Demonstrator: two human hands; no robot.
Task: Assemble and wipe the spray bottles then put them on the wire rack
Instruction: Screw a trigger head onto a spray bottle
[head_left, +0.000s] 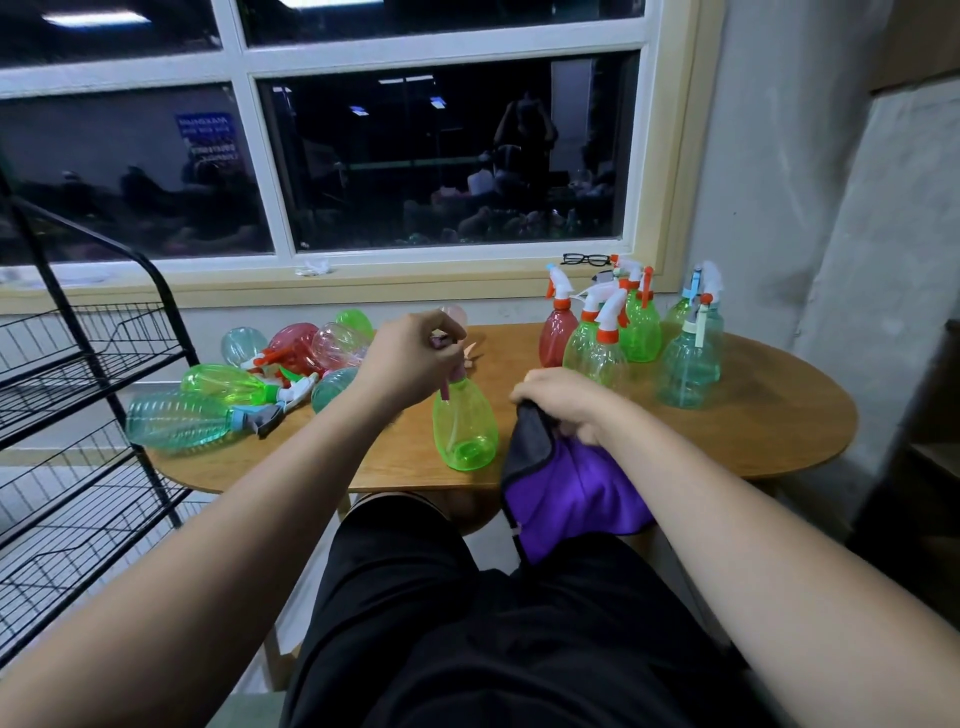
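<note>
Grips with the left hand (410, 358), fingers curled tight, the pinkish spray top (445, 388) at the neck of a green bottle (465, 431) standing near the front edge of the wooden table (753, 431). Clutches with the right hand (563, 402), fingers folded down and closed, a purple cloth (566, 493) with a grey border, just beside the green bottle and draped off the table edge toward a lap in black shorts.

On the table's left side, a loose heap of lying bottles (208, 400): teal, green, red and clear pink, some with spray heads fitted, others too overlapped to tell. On the right side, a cluster of standing bottles (641, 327) with white-and-orange or white-and-blue triggers, well apart from the hands.

Left of the table, a black wire rack (88, 364) with slanted shelves. Behind, a dark window (441, 156) in a pale frame, black glasses (586, 258) on its sill, and a rough grey wall (779, 156) to the right.
</note>
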